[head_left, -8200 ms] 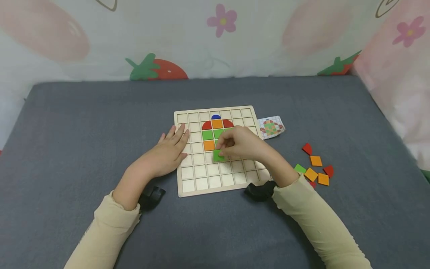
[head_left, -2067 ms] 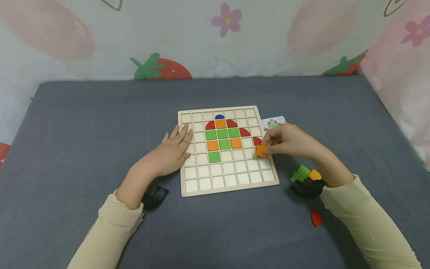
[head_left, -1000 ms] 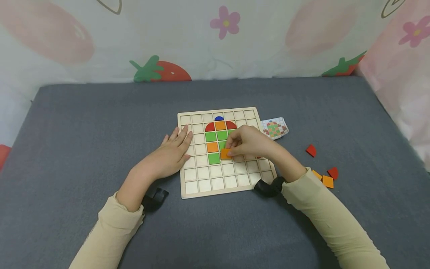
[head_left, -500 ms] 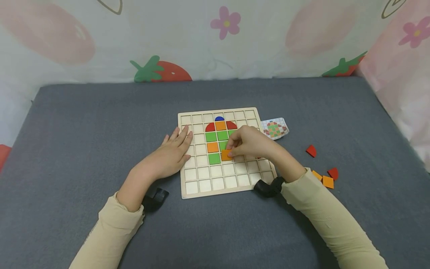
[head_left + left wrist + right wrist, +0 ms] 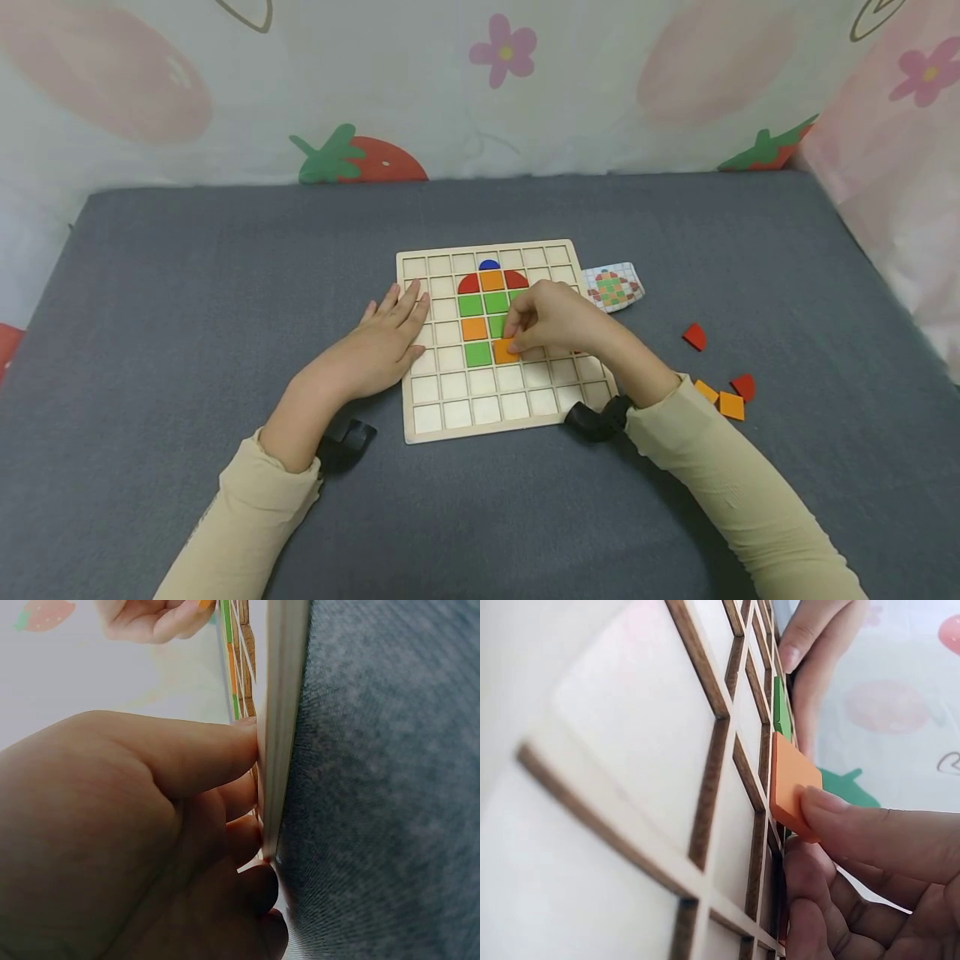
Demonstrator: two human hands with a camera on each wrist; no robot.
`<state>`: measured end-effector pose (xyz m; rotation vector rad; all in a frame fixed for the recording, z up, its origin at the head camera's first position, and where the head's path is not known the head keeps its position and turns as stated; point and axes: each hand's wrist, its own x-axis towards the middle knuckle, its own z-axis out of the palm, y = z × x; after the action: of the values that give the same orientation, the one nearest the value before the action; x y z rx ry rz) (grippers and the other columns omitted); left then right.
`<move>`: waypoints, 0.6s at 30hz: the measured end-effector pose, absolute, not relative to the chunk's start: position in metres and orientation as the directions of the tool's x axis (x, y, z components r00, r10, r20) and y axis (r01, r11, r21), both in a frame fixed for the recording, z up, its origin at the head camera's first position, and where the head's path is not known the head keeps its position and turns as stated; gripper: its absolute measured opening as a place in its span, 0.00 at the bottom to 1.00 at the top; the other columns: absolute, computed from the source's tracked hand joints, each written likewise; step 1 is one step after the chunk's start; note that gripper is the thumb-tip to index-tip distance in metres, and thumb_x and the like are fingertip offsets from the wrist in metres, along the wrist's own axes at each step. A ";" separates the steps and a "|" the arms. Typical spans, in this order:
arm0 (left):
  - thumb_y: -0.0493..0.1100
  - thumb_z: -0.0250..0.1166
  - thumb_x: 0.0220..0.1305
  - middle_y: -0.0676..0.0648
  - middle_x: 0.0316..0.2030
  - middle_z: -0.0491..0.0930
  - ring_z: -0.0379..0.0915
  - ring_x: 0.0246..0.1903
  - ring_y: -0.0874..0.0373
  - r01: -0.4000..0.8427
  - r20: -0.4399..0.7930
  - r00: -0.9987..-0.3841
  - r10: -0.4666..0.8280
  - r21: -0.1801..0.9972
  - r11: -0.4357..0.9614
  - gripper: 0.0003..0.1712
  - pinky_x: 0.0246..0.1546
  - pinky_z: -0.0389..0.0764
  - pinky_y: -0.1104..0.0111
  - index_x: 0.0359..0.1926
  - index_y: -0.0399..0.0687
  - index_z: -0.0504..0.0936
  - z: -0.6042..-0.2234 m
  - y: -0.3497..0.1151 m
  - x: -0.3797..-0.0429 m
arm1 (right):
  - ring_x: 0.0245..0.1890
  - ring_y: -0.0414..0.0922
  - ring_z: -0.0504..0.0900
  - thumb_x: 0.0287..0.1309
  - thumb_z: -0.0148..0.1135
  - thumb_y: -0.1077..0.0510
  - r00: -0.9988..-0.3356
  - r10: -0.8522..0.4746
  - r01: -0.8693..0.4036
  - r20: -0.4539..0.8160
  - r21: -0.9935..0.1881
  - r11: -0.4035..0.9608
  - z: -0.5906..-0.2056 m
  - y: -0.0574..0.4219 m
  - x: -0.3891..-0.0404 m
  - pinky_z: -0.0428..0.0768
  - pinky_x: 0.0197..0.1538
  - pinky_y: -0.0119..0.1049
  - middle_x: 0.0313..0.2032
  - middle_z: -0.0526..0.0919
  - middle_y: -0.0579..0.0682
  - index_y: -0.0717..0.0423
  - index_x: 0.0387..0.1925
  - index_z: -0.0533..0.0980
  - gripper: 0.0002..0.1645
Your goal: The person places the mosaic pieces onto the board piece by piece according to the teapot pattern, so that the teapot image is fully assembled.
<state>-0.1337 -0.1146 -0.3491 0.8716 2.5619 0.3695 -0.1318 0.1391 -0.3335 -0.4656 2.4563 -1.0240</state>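
A wooden grid board point(image 5: 453, 386) lies on the dark cloth. My left hand point(image 5: 375, 343) rests on its left edge with fingers spread; in the left wrist view the thumb point(image 5: 202, 754) touches the board's side. My right hand point(image 5: 558, 321) pinches an orange square tile point(image 5: 791, 776) between thumb and fingers. That tile stands slightly tilted at the cell to the right of a green square tile point(image 5: 477, 354). Above are more green tiles point(image 5: 471, 305), an orange tile point(image 5: 474, 329), red quarter-round pieces point(image 5: 468, 284) and a blue half-round point(image 5: 489, 264). My right hand hides part of the pattern.
A picture card point(image 5: 613, 286) with a coloured pattern lies at the board's right edge. Loose red pieces point(image 5: 695, 337) and orange tiles point(image 5: 731, 406) lie farther right, partly behind my right sleeve point(image 5: 720, 467). A printed curtain point(image 5: 570, 100) hangs behind the table.
My right hand let go of a green tile, then carried the orange tile leftward from the board's right side. Over the last second it lowered the tile slightly. My left hand stayed put.
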 end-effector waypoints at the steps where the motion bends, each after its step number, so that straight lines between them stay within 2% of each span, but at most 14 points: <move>1: 0.43 0.46 0.73 0.37 0.73 0.34 0.26 0.71 0.41 0.520 -0.291 -0.722 0.628 0.372 0.769 0.35 0.66 0.40 0.45 0.72 0.35 0.43 -0.349 -0.114 -0.134 | 0.26 0.42 0.79 0.46 0.71 0.66 -0.848 -0.460 -0.136 -0.264 -0.730 0.670 -0.334 0.139 -0.132 0.76 0.36 0.36 0.23 0.82 0.47 0.60 0.26 0.82 0.04; 18: 0.43 0.47 0.73 0.37 0.73 0.34 0.25 0.71 0.41 0.521 -0.286 -0.725 0.627 0.368 0.770 0.35 0.66 0.39 0.45 0.72 0.35 0.43 -0.350 -0.115 -0.134 | 0.27 0.41 0.81 0.48 0.68 0.68 -0.852 -0.458 -0.120 -0.253 -0.758 0.642 -0.333 0.141 -0.132 0.77 0.37 0.36 0.24 0.84 0.47 0.61 0.28 0.82 0.03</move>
<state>-0.1338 -0.1149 -0.3503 0.8731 2.5689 0.3690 -0.1316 0.1411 -0.3327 -0.4548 2.4371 -1.0811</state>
